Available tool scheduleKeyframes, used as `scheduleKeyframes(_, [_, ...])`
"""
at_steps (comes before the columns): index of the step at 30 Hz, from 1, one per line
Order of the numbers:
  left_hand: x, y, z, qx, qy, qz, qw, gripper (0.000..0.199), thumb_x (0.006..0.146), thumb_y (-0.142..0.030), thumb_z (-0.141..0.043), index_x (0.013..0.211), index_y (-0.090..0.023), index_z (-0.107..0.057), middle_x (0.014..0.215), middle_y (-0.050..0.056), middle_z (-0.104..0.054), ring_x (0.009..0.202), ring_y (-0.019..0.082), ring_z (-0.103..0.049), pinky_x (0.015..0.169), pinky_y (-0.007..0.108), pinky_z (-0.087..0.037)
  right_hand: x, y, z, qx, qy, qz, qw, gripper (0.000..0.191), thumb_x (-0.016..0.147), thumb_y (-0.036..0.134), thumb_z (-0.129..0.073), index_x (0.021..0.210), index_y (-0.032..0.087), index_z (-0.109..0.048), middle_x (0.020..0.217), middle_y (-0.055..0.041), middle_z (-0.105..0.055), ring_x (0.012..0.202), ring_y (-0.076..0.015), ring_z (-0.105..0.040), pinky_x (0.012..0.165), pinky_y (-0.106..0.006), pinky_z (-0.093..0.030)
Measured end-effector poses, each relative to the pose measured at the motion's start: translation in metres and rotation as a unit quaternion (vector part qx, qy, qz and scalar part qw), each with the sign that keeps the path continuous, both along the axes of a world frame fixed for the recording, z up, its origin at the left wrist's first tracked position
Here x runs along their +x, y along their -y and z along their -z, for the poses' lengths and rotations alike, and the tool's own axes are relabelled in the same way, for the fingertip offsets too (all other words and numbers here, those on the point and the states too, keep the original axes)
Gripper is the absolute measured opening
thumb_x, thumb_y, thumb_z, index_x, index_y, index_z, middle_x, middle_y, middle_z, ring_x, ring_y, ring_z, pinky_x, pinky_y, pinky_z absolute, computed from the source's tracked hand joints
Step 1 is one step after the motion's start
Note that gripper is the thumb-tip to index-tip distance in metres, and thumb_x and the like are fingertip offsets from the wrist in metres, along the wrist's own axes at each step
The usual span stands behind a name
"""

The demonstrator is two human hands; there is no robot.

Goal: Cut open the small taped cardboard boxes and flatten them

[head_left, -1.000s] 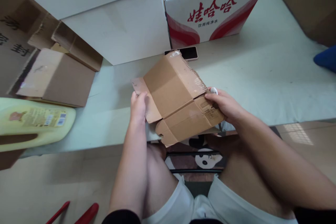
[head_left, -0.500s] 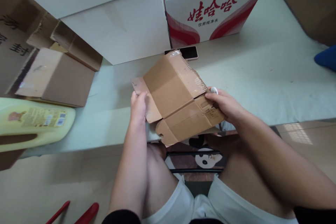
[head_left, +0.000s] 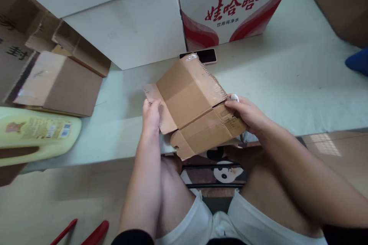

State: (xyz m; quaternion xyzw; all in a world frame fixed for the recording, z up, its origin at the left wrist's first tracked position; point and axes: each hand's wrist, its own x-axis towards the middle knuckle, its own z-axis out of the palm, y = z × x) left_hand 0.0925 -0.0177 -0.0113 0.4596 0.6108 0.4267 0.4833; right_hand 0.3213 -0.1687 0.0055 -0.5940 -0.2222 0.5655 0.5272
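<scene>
A brown cardboard box [head_left: 184, 97], partly flattened with its flaps spread, is held between both hands at the table's front edge. My left hand [head_left: 151, 116] grips its left flap, thumb on top. On the other side, my right hand [head_left: 245, 113] pinches the right edge near a printed label, and a small white item [head_left: 234, 98] shows at its fingers. The box's torn, taped edge faces up and right. A phone [head_left: 208, 56] lies just behind the box, partly covered by it.
White cartons [head_left: 129, 30] and a red-and-white carton [head_left: 227, 15] stand at the back of the table [head_left: 287, 84]. Brown boxes [head_left: 73, 84] and a yellow bottle [head_left: 70, 134] are at left. A blue object [head_left: 358, 62] sits at right. Red items [head_left: 97, 233] show below left.
The view has shifted very slightly, moving the boxes and bottle at left a little further left. Both hands keep their hold on the cardboard box.
</scene>
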Motion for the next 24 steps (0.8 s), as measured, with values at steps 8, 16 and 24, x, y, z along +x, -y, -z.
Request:
scheduleKeyframes(8, [0.0003,-0.0016,0.0024,-0.003,0.018,-0.003,1.000,0.021,0.068,-0.026,-0.064,0.088,-0.022,-0.060,0.093,0.005,-0.070,0.086,0.021,-0.067,0.073,0.031,-0.054,-0.0006,-0.0004,-0.0005,-0.003,0.008,0.000,1.000,0.018,0.070,0.035,-0.069,0.079,0.024,-0.059,0.071,0.0005,-0.063,0.069,-0.0186,-0.056,0.065,-0.030,-0.045])
scheduleKeyframes(16, [-0.0018,-0.0030,0.0057,0.003,0.015,-0.002,1.000,0.023,0.068,-0.028,-0.065,0.090,-0.022,-0.062,0.094,0.005,-0.072,0.087,0.021,-0.067,0.073,0.030,-0.053,0.0005,-0.0002,0.0008,-0.002,0.017,-0.005,1.000,0.017,0.071,0.035,-0.069,0.077,0.024,-0.057,0.074,-0.0003,-0.063,0.070,-0.0192,-0.056,0.067,-0.032,-0.045])
scheduleKeyframes(24, [-0.0025,-0.0029,0.0067,0.002,0.012,-0.003,1.000,0.023,0.068,-0.029,-0.065,0.090,-0.022,-0.062,0.095,0.005,-0.072,0.088,0.021,-0.067,0.073,0.030,-0.053,0.0016,0.0002,0.0017,0.003,0.027,-0.008,1.000,0.016,0.071,0.034,-0.067,0.076,0.023,-0.057,0.071,0.0013,-0.061,0.068,-0.0174,-0.055,0.066,-0.030,-0.044])
